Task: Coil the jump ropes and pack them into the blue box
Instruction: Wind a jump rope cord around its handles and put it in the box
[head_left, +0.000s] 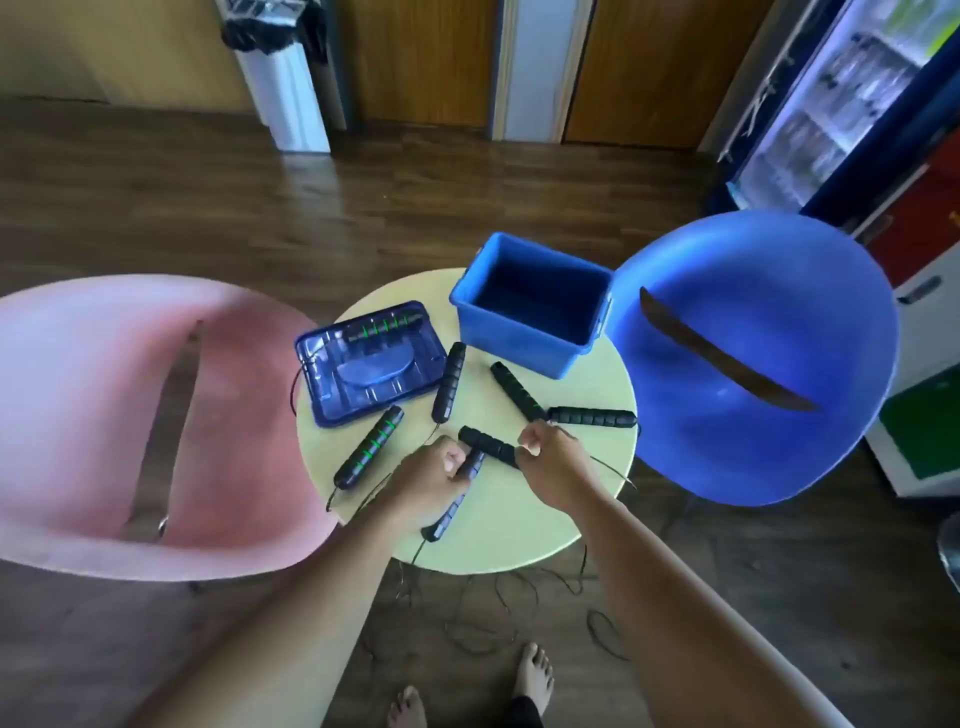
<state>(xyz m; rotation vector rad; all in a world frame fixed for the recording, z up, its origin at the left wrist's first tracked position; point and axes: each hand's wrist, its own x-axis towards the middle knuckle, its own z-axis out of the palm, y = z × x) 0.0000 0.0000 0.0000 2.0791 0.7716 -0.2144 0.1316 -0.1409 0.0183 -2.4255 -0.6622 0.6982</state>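
On the round table (519, 530), a jump-rope handle (452, 512) is gripped in the curled fingers of the left hand (434, 475), and a second handle (483, 442) is clasped by the right hand (553, 462). The blue box (498, 332) is set open at the far edge, with loose handles (449, 382) scattered between it and the hands.

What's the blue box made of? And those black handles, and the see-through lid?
The blue box looks like hard plastic: smooth, evenly coloured, with a moulded rim. The black handles seem to be foam or rubber: matte, with ribbed segments; I can't tell which. The see-through lid is probably thin tinted plastic: glossy highlights and pressed ridges.
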